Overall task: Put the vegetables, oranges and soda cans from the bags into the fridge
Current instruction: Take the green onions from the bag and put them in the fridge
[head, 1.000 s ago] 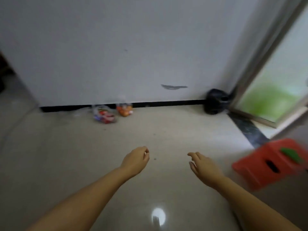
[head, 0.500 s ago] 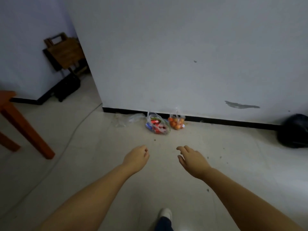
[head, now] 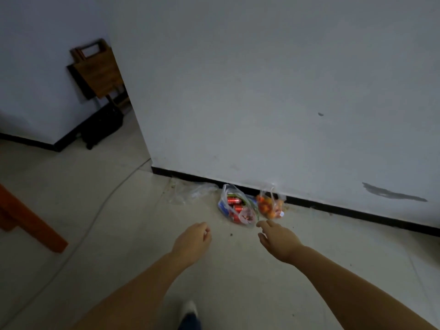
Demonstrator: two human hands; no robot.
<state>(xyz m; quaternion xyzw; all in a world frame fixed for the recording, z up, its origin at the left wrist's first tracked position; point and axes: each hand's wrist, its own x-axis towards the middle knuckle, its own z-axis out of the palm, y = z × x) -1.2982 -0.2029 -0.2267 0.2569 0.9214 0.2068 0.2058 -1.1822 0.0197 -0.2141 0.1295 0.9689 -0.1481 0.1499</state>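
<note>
Red soda cans (head: 233, 200) with a blue and green patch beside them show through a clear plastic bag (head: 247, 216). A second clear bag (head: 266, 190) holds oranges (head: 269, 207), orange to red. The floor (head: 119, 222) is pale beige, the wall (head: 262, 91) white with a black skirting (head: 357, 211) and a grey smear (head: 392, 194). An orange-brown table leg (head: 31, 222) stands at the floor's left edge.

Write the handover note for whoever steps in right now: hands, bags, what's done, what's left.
Left hand: loosely curled, holding nothing. Right hand: open, reaching toward the bags.
Clear plastic bag of red soda cans and clear plastic bag of oranges sit on the floor by the wall's black baseboard, with a crumpled empty-looking clear bag beside them.
Done: nothing visibly moved. Left: pick up the bags, load the fridge, which is out of view.
</note>
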